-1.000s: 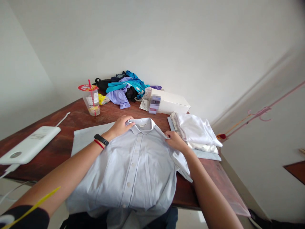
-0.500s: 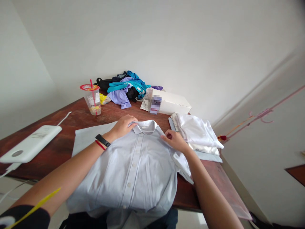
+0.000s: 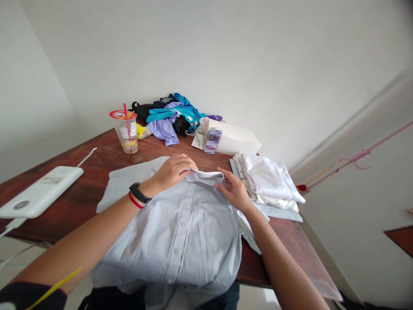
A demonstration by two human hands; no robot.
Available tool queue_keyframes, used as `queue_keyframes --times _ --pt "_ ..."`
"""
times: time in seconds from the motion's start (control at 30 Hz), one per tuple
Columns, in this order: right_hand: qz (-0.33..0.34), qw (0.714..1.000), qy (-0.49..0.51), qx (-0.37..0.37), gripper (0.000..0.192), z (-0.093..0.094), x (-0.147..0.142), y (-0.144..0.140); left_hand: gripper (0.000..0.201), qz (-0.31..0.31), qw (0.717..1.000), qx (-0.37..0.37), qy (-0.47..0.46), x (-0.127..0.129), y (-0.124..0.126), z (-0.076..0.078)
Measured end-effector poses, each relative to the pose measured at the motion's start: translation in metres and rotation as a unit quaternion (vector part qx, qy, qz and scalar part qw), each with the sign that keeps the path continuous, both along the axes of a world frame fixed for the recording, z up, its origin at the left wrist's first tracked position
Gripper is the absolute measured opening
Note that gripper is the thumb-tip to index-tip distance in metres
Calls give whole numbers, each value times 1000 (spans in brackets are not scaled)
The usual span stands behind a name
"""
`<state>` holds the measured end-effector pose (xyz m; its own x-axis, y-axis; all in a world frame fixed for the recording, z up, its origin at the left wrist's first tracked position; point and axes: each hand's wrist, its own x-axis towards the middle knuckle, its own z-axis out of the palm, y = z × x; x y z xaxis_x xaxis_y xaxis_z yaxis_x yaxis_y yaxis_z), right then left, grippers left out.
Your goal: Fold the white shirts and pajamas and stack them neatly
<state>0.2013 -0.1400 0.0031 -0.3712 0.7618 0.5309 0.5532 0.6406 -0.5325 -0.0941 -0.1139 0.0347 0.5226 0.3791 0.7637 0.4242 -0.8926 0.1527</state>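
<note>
A pale blue button-up shirt (image 3: pixel 180 232) lies front up on the worktop (image 3: pixel 97 159), its hem hanging over the near edge. The left hand (image 3: pixel 172 171) rests on the collar (image 3: pixel 206 175), its grip curled down on the collar's left end. The right hand (image 3: pixel 235 193) lies flat with a wide grip, fingers on the collar's right end. Folded white garments (image 3: pixel 267 181) sit just beside it

Counts: one pale blue shirt (image 3: pixel 180 232), one cup (image 3: pixel 127 131), one white box (image 3: pixel 234 138), two hands (image 3: pixel 172 171) (image 3: pixel 237 191).
</note>
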Motion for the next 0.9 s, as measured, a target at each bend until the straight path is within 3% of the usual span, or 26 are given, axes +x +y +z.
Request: queue_keyframes --times 0.23,0.4,0.53,0.7,0.8,0.9 --pt "-21 999 25 -18 44 9 -4 -7 16 37 999 -18 -28 -3 -1 -1" --pt "-20 989 113 -92 34 12 -13 -4 34 56 988 -141 1 -23 15 2" --pt "-23 976 161 -144 33 20 -15 10 32 36 966 -255 22 -34 22 19" --pt "-51 963 217 -152 42 40 -16 38 40 27 958 -285 6 -31 32 45" --pt "-92 971 180 -127 49 45 -19 62 46 29 958 -286 -3 -28 53 49" --pt "-153 979 39 -127 50 36 -21 92 49 68 958 -277 43 -27 81 36"
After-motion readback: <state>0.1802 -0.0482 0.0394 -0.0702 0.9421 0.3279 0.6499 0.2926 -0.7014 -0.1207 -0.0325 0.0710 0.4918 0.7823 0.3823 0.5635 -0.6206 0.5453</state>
